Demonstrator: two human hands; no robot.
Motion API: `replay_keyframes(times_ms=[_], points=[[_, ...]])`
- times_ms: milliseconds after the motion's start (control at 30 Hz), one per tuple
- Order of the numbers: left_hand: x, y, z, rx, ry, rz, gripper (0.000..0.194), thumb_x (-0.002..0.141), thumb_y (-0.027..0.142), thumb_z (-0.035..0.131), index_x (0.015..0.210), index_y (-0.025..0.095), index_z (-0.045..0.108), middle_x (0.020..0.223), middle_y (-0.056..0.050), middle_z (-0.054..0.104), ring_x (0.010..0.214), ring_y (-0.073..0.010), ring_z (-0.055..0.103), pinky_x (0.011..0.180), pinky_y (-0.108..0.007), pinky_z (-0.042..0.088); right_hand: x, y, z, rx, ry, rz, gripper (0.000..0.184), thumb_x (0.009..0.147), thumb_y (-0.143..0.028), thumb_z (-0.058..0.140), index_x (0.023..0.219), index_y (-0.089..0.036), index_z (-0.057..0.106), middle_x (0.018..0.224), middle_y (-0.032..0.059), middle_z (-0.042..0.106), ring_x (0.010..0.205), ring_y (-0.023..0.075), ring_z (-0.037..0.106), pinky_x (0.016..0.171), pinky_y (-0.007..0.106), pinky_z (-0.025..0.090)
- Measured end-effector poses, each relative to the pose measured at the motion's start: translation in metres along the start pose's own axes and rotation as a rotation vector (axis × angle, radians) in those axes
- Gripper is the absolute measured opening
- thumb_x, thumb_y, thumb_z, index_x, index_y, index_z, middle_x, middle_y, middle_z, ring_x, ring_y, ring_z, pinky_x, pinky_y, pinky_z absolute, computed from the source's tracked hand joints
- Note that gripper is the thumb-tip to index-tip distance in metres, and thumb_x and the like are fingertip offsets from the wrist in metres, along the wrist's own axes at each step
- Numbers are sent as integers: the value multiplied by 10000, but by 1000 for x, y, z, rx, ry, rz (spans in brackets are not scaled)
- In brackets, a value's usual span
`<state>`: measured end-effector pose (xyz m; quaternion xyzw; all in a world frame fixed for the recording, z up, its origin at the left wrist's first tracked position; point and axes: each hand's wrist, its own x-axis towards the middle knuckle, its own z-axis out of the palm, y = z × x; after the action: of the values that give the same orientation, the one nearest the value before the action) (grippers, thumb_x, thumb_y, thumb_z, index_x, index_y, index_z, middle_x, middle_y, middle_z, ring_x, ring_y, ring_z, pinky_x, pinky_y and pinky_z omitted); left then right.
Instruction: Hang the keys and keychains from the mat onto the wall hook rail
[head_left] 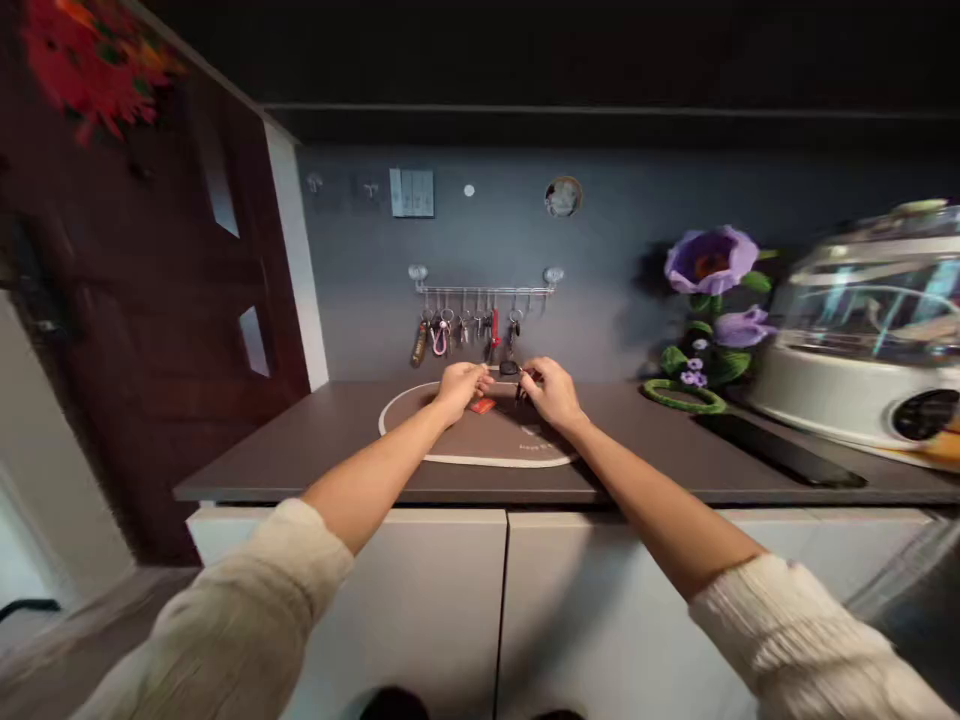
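Note:
Both hands are held close together over a brown mat with a pale rim. The fingers of my left hand are pinched together; what they hold is too small to make out. A small red tag shows just below those fingertips, and I cannot tell whether it hangs or lies on the mat. My right hand pinches a keychain with a small black piece that sits between the two hands. Something dark and narrow hangs under the right fingertips.
Behind the hands, a wall rail carries several key bunches on hooks. On the right are a purple flower ornament, a black phone and a white appliance with a clear cover. The counter's front edge runs above white cabinet doors.

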<state>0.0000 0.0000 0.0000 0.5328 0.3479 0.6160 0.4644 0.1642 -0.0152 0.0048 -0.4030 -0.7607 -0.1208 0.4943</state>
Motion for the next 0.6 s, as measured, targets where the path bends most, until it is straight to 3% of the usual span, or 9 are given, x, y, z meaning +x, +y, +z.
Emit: replay_keyframes(times_ms=[200,400,600], points=[[-7,5,2,-60,-48,-145,137,741,135,521,612,94,535,505,-20,566,410,-48,468,431,-173,338,-2,3,-2,14,20,44,135,782,-243,451,766,-176,567,737,52,571,681,156,501,678,272,390],[0,4,-1,-80,12,-83,167,725,152,534,567,107,502,473,-2,533,378,-40,429,399,-174,287,-1,-1,-2,50,-22,-10,139,799,-258,439,788,-186,557,776,60,569,729,165,507,696,281,393],[3,5,-3,-134,8,-90,148,714,119,526,569,110,498,455,11,506,379,-40,415,400,-178,280,1,-3,0,262,-64,134,171,786,-337,464,752,-187,541,747,34,573,670,143,508,658,273,403]])
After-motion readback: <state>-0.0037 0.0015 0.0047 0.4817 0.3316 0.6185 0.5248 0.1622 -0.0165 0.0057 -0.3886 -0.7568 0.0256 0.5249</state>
